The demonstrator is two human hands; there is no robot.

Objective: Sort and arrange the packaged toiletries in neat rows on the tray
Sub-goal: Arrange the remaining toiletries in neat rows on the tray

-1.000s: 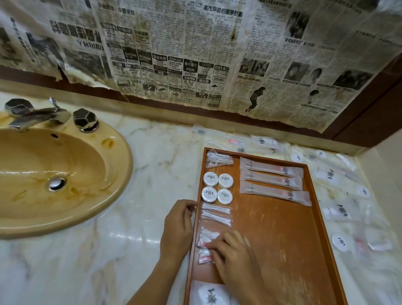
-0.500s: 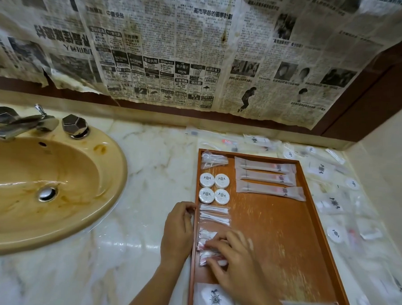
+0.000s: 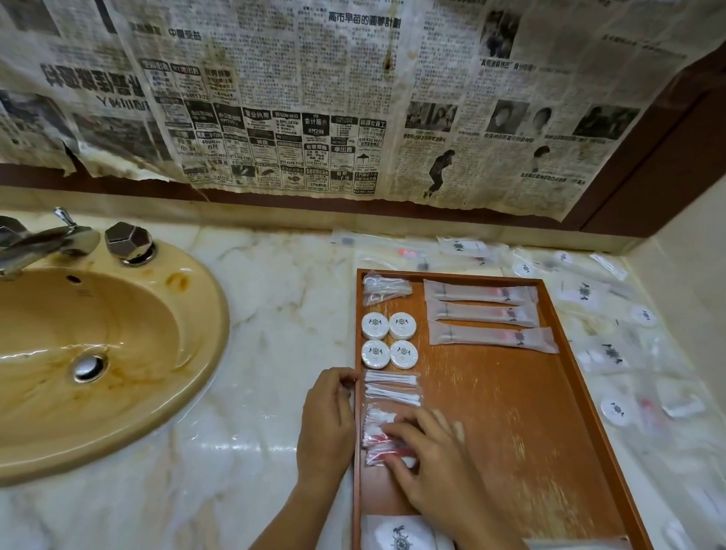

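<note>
A wooden tray (image 3: 514, 409) lies on the marble counter. Along its left side sit a clear packet (image 3: 383, 287), several round white soaps (image 3: 389, 340) and two cotton-swab packets (image 3: 391, 386). Three long toothbrush packets (image 3: 487, 315) lie in rows at the far end. My right hand (image 3: 427, 463) rests with spread fingers on small clear packets with red bits (image 3: 376, 433) near the tray's left wall. My left hand (image 3: 326, 420) grips the tray's left rim, fingers curled over the edge. A white pouch with a wheel emblem (image 3: 402, 544) lies at the tray's near end.
A yellow-brown sink (image 3: 75, 356) with a chrome tap (image 3: 30, 244) fills the left. Loose toiletry packets (image 3: 609, 355) and round soaps litter the counter right of and behind the tray. Old newspaper covers the wall. A tiled wall closes the right side.
My right hand has slid a little toward me over the small packets near the tray's left wall. My left hand has stayed on the rim. The view has shifted slightly.
</note>
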